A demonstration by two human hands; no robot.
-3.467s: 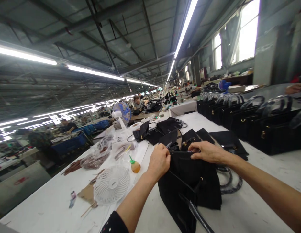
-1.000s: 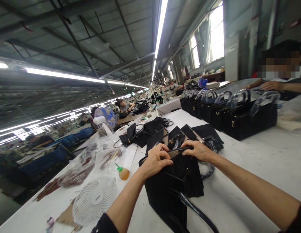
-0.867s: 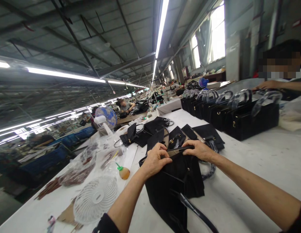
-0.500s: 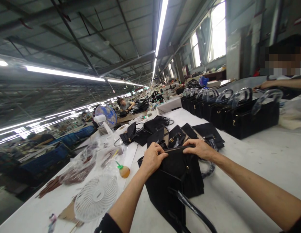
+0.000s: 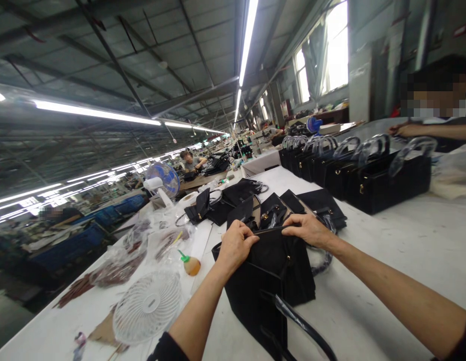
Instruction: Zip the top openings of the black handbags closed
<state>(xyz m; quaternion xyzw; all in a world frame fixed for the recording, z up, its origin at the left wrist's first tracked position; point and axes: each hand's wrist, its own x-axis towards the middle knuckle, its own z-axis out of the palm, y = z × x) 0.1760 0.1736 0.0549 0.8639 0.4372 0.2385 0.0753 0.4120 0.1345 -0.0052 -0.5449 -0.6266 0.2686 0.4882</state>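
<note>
A black handbag (image 5: 255, 288) lies before me on the white table, one dark handle (image 5: 304, 326) looping toward me. My left hand (image 5: 237, 246) pinches the upper edge of its black panel between thumb and fingers. On the same edge, a little to the right, my right hand (image 5: 306, 230) has its thumb and fingers closed. A small gold-coloured fitting (image 5: 288, 257) shows on the bag below my right hand. Just beyond both hands sit more black bags (image 5: 272, 208), partly folded over, some with plastic-wrapped handles.
A row of finished-looking black bags (image 5: 391, 185) stands at the right. Left on the table (image 5: 368, 260) are a white fan grille (image 5: 148, 306), a green-tipped bottle (image 5: 190, 263) and plastic-wrapped brown strips (image 5: 118, 265). A blue fan (image 5: 163, 178) stands farther back. A co-worker's arm (image 5: 424, 130) reaches in far right.
Both hands keep their hold on the bag's edge, nearly unmoved. The view has shifted very slightly. At the far right the co-worker's head and hand have moved a little.
</note>
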